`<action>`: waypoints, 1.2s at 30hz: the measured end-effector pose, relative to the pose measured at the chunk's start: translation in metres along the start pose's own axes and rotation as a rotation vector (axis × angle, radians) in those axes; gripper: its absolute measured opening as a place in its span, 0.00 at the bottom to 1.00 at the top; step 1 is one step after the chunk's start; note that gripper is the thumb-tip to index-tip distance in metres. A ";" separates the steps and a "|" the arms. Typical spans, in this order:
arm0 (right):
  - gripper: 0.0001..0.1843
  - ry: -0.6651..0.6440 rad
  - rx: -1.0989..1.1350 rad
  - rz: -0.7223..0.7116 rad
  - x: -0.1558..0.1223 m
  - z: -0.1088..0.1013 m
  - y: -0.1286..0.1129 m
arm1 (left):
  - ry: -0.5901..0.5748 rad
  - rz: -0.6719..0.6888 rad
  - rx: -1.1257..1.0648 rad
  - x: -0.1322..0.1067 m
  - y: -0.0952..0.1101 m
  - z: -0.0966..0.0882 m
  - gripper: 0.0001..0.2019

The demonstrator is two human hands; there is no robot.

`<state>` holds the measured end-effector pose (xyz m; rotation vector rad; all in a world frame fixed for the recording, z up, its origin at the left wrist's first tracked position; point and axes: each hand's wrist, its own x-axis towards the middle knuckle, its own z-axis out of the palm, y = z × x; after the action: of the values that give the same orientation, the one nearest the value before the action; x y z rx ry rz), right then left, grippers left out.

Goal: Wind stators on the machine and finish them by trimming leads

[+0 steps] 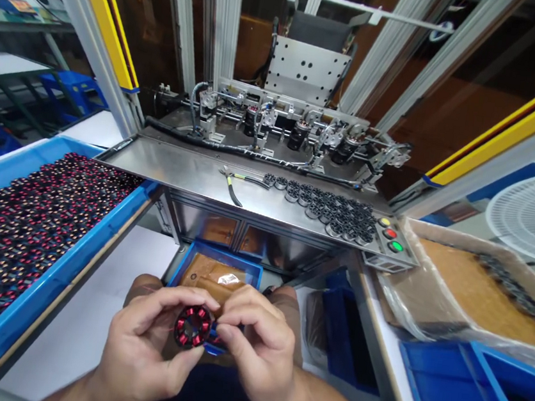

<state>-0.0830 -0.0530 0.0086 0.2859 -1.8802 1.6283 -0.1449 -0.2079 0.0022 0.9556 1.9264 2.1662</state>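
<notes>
A wound motor stator [184, 327], a black ring with red wire coils inside, is held in my left hand [145, 341] between thumb and fingers, its open face toward me. Close by its right side, my right hand [261, 344] has thumb and forefinger pinched together. Whatever sits in that pinch is too small to make out. Some dark and red material shows just under the right fingertips, partly hidden by them. Both hands are above my lap. Below and beyond them is a blue bin [252, 269] with brown sheet material [211, 271] in it.
A large blue tray [94, 232] full of wound stators stands left. On the metal ledge [174, 170] lie cutting pliers [233, 184], several unwound stator cores [329, 211] and a button box [391, 243]. Behind is a winding machine [299, 133]. A lined carton [471, 275] and blue crate [444, 381] stand right.
</notes>
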 end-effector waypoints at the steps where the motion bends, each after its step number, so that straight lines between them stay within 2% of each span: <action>1: 0.07 0.022 -0.008 -0.005 -0.001 0.002 -0.002 | 0.004 0.018 0.021 0.000 0.000 0.000 0.22; 5: 0.09 0.096 -0.027 -0.059 -0.006 0.009 -0.009 | 0.062 0.104 0.101 -0.001 -0.002 0.000 0.25; 8: 0.09 0.081 -0.025 -0.127 -0.008 0.011 -0.009 | 0.084 0.092 0.091 -0.001 -0.001 0.001 0.26; 10: 0.09 0.055 -0.016 -0.151 -0.007 0.009 -0.007 | 0.065 0.028 0.029 -0.001 0.001 0.001 0.24; 13: 0.12 0.014 -0.014 -0.158 0.000 -0.002 -0.001 | 0.048 -0.141 -0.112 0.000 0.006 0.002 0.18; 16: 0.19 -0.116 -0.033 -0.194 0.015 -0.014 0.001 | 0.044 -0.338 -0.255 0.002 0.010 0.003 0.14; 19: 0.16 -0.282 -0.029 -0.249 0.033 -0.021 -0.001 | -0.054 -0.458 -0.361 0.004 0.010 0.001 0.16; 23: 0.08 -0.420 0.005 -0.280 0.048 -0.022 -0.006 | -0.278 -0.471 -0.354 0.006 0.003 -0.004 0.16; 25: 0.08 -0.449 0.008 -0.296 0.050 -0.021 -0.007 | -0.313 -0.478 -0.340 0.007 0.001 -0.005 0.15; 27: 0.10 -0.426 -0.020 -0.318 0.047 -0.021 -0.008 | -0.306 -0.507 -0.374 0.007 0.001 -0.003 0.15; 30: 0.03 -0.278 -0.116 -0.359 0.034 -0.020 -0.008 | -0.259 -0.571 -0.483 0.008 0.004 0.002 0.17; 33: 0.11 -0.105 -0.240 -0.405 0.015 -0.019 -0.005 | -0.171 -0.590 -0.559 0.008 0.007 0.007 0.19; 36: 0.17 -0.031 -0.364 -0.445 0.001 -0.018 -0.003 | -0.087 -0.475 -0.498 0.006 0.007 0.009 0.18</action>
<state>-0.0768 -0.0364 0.0125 0.5292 -1.9220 0.9761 -0.1427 -0.1987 0.0114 0.4403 1.2967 2.1048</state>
